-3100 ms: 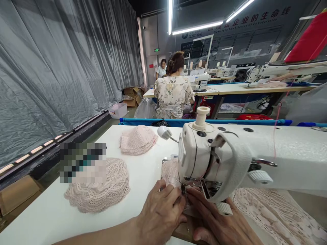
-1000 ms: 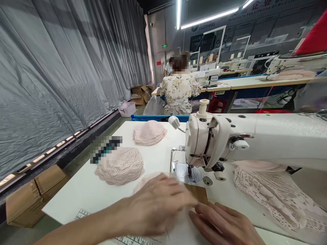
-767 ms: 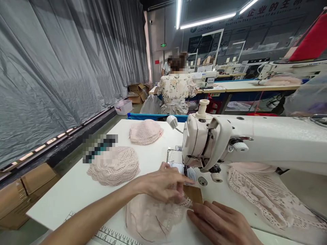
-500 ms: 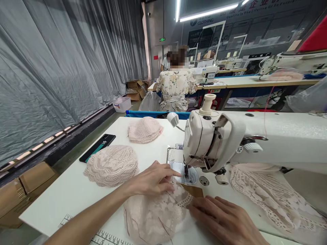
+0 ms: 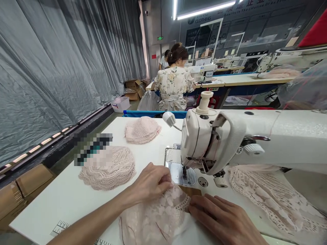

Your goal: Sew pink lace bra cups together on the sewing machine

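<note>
A pale pink lace piece (image 5: 150, 217) with a scalloped edge and loose dark red threads lies on the white table in front of me. My left hand (image 5: 154, 180) is closed, thumb against curled fingers, at the lace's upper edge. With its fingertips, my right hand (image 5: 219, 214) grips the scalloped edge on the right. Just beyond my hands are the presser foot (image 5: 184, 173) and metal plate of a white sewing machine (image 5: 199, 139). Under the lace's right part shows a brown flat piece (image 5: 191, 191), partly hidden.
Two stacks of lace cups, a nearer one (image 5: 109, 170) and a farther one (image 5: 143, 130), sit on the left. More lace (image 5: 270, 197) lies under the machine arm. A small lamp (image 5: 169, 119) stands by the machine head. Another person (image 5: 175, 85) sits ahead, back toward me.
My left index finger, stretched toward the presser foot before, is now curled in against the thumb. My right hand keeps its hold on the lace edge. The view has shifted slightly.
</note>
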`<state>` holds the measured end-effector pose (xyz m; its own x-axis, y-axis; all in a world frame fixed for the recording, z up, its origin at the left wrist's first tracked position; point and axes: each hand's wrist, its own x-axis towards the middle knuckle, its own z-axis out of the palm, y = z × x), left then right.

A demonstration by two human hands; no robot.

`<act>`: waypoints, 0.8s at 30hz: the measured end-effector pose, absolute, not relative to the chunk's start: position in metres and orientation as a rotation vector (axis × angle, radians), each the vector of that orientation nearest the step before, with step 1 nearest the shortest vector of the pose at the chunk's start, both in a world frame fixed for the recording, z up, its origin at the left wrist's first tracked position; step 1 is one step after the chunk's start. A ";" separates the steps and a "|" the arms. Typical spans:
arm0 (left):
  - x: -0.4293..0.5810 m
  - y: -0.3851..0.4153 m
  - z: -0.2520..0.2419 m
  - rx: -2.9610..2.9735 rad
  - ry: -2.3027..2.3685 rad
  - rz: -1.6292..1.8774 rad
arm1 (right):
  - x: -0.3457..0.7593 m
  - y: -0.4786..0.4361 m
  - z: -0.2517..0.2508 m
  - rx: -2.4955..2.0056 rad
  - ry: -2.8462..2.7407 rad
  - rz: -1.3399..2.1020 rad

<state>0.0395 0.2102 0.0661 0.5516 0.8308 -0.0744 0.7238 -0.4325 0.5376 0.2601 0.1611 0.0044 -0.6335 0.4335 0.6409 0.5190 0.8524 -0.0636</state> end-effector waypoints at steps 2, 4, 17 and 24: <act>0.040 0.210 0.063 2.268 1.255 0.276 | 0.260 0.161 0.006 -0.681 -2.340 -0.177; 0.040 0.210 0.061 2.283 1.256 0.273 | 0.261 0.162 0.009 -0.679 -2.339 -0.185; 0.041 0.211 0.048 2.402 1.262 0.342 | 0.264 0.163 0.015 -0.700 -2.508 -0.199; 0.052 0.182 0.053 2.893 1.352 0.492 | 0.259 0.164 0.000 -0.673 -2.354 -0.281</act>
<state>0.0525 0.1822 0.0534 0.6042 0.7343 0.3095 0.7615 -0.6464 0.0472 0.2592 0.1636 0.0004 -0.6463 0.3929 0.6542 0.5359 0.8440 0.0225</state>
